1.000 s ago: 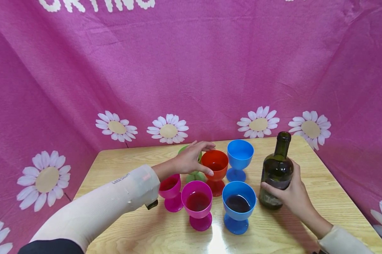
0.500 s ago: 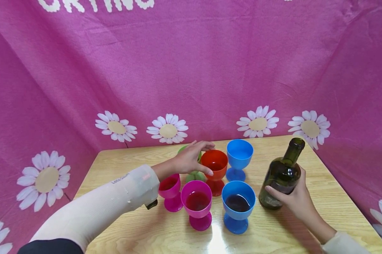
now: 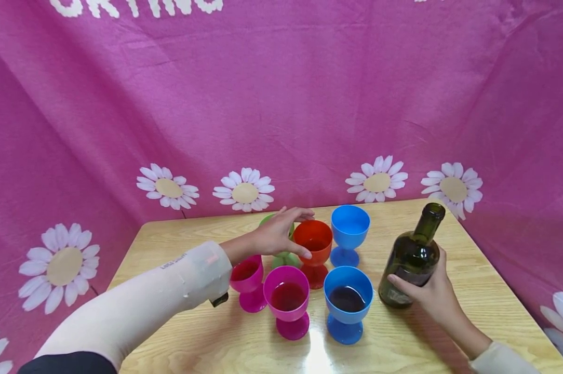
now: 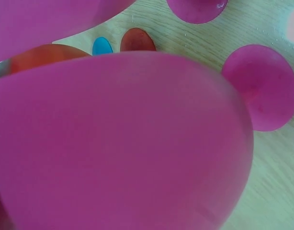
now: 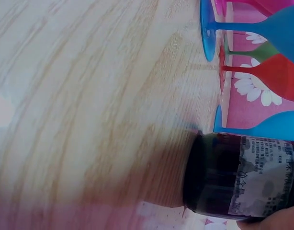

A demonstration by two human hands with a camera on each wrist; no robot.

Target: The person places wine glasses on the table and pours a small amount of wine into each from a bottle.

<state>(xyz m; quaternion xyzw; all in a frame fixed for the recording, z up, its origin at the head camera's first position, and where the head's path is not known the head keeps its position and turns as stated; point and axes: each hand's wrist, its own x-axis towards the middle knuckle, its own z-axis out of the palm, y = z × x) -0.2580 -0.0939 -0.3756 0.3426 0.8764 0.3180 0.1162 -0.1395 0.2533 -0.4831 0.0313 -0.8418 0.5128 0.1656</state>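
In the head view my left hand (image 3: 277,235) holds the orange-red goblet (image 3: 319,253) at its left side, thumb in front and fingers behind the rim. A little liquid shows inside this goblet. My right hand (image 3: 433,291) grips a dark green wine bottle (image 3: 410,259) by its body. The bottle leans right, its open neck up, with its base at the tabletop. Its pale printed label (image 5: 259,177) shows in the right wrist view. A pink goblet (image 4: 132,143) fills most of the left wrist view and hides the left hand.
Around the held goblet stand a far blue goblet (image 3: 350,228), a green goblet (image 3: 281,259) partly behind the left hand, and a near blue goblet (image 3: 346,330) with dark liquid. Two pink goblets, left (image 3: 251,298) and front (image 3: 291,324), contain red liquid. Pink cloth (image 3: 281,104) hangs behind the wooden table (image 3: 188,337).
The bottle has gone from nearly upright to leaning right, in my right hand. My left hand has stayed at the orange-red goblet. The head view has shifted slightly.
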